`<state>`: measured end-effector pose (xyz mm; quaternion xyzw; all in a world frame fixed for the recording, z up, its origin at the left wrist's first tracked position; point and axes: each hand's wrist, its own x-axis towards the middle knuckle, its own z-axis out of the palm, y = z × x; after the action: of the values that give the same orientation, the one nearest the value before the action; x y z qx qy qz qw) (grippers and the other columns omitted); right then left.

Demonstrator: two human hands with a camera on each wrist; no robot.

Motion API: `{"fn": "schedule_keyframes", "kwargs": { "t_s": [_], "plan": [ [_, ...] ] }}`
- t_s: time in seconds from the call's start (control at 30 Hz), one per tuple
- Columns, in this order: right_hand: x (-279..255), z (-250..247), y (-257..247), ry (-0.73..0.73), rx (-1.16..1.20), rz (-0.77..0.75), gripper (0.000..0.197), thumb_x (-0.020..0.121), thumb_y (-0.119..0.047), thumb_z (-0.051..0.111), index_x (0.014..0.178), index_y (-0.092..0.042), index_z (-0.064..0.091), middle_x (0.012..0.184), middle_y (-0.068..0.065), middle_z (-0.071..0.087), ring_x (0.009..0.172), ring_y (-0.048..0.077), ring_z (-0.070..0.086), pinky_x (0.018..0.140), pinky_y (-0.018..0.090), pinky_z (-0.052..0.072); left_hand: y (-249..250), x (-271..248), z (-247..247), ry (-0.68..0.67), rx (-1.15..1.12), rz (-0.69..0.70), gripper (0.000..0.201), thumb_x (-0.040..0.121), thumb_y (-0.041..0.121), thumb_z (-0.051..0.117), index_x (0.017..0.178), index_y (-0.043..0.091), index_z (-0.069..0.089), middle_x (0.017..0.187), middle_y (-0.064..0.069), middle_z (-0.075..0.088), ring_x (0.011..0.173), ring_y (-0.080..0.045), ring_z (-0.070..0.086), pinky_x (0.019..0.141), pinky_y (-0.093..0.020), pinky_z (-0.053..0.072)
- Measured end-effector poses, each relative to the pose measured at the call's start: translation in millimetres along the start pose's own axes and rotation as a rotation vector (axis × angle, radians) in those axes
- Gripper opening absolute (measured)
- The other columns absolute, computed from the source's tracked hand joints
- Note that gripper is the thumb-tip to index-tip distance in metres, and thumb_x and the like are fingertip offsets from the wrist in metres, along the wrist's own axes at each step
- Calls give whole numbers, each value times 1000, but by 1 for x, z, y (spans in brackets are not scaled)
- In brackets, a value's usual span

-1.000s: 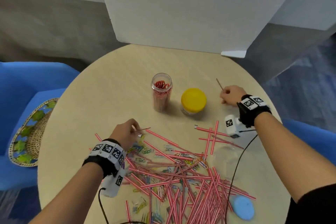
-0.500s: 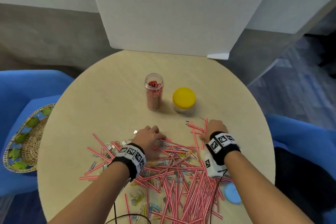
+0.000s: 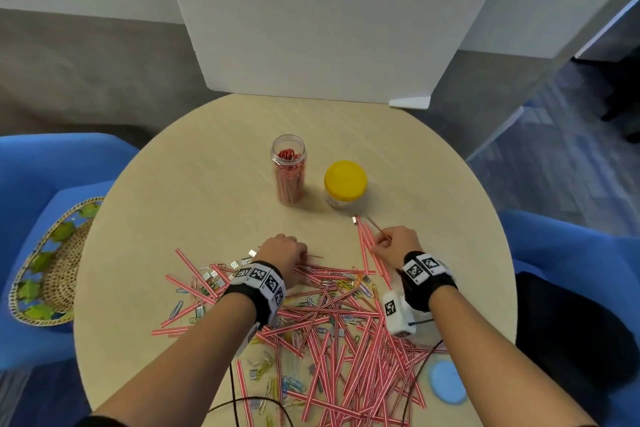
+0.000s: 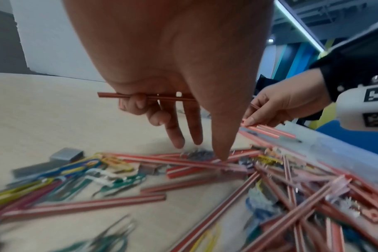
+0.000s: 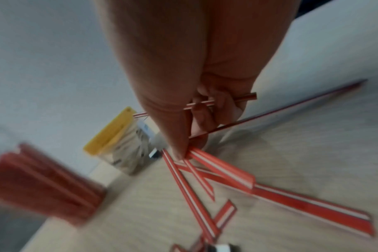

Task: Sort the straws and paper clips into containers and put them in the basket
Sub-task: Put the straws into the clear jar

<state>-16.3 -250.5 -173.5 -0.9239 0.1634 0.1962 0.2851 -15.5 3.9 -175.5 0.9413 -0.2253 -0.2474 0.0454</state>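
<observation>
Red-striped straws point(image 3: 346, 333) and paper clips point(image 3: 291, 385) are scattered over the worktop point(image 3: 207, 184). One straw is gripped in the curled left hand point(image 3: 282, 253); several are pinched by the right hand point(image 3: 394, 243). An open jar point(image 3: 288, 168) of straws is seen beyond.

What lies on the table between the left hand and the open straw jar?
Bare tabletop, in the head view: nothing lies between the left hand and the jar.
</observation>
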Motion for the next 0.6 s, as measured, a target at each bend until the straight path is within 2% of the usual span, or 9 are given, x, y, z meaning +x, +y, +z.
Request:
{"fn": "schedule_keyframes", "kwargs": {
  "t_s": [0.07, 0.13, 0.17, 0.23, 0.27, 0.33, 0.4, 0.53, 0.6],
  "plan": [
    [1, -5, 8, -25, 145, 32, 10, 83, -19, 76, 93, -18, 73, 79, -3, 67, 79, 13, 63, 79, 24, 49, 5, 2, -6, -4, -63, 1, 37, 83, 45, 67, 115, 27, 61, 108, 2, 59, 105, -20, 53, 91, -35, 46],
    [3, -12, 15, -58, 263, 39, 11, 89, -19, 69, 100, -18, 73, 97, -3, 70, 93, 15, 64, 88, 26, 48, 12, 6, -14, 40, -169, 4, 29, 87, 39, 62, 113, 28, 63, 102, 3, 62, 100, -19, 56, 86, -32, 47],
    [2, -17, 17, -68, 319, 42, 12, 92, -16, 65, 99, -17, 74, 104, -3, 69, 100, 15, 62, 93, 29, 46, 17, 10, -17, 69, -216, -2, 26, 88, 36, 60, 112, 27, 64, 98, 3, 64, 97, -19, 58, 84, -31, 48],
    [1, -26, 21, -72, 412, 60, 18, 95, -11, 57, 84, -16, 71, 107, -5, 67, 105, 13, 58, 99, 31, 42, 33, 20, -21, 101, -287, -44, 24, 89, 36, 60, 110, 26, 66, 94, 4, 67, 94, -19, 61, 83, -31, 50],
    [2, -29, 24, -65, 447, 65, 22, 97, -11, 54, 82, -16, 69, 103, -5, 67, 102, 12, 58, 97, 31, 42, 42, 26, -21, 109, -324, -80, 25, 89, 38, 60, 110, 26, 65, 95, 3, 68, 94, -19, 62, 84, -32, 51],
    [1, -35, 27, -37, 471, 62, 22, 101, -14, 48, 93, -15, 69, 83, -2, 64, 84, 12, 57, 77, 27, 44, 63, 38, -21, 127, -420, -173, 30, 88, 40, 62, 113, 24, 65, 100, 0, 70, 96, -22, 63, 86, -35, 53],
    [0, -39, 30, 21, 475, 65, 23, 103, -14, 42, 99, -15, 65, 70, 0, 57, 67, 15, 50, 60, 26, 38, 83, 51, -18, 150, -495, -265, 35, 86, 43, 63, 114, 22, 63, 100, -3, 70, 96, -24, 64, 84, -35, 54],
    [-3, -42, 36, 106, 695, 168, 21, 104, -13, 32, 103, -12, 54, 64, 2, 43, 50, 15, 41, 49, 26, 37, 114, 69, -9, 108, -476, -419, 62, 76, 76, 55, 84, 15, 61, 84, -2, 67, 79, -23, 66, 67, -31, 54],
    [-5, -42, 39, 120, 777, 238, 20, 105, -16, 30, 102, -14, 50, 65, 2, 37, 42, 11, 32, 39, 22, 30, 122, 73, -8, 56, -424, -424, 65, 72, 80, 55, 76, 15, 59, 82, -3, 67, 77, -22, 67, 63, -29, 52]
  ]
}}
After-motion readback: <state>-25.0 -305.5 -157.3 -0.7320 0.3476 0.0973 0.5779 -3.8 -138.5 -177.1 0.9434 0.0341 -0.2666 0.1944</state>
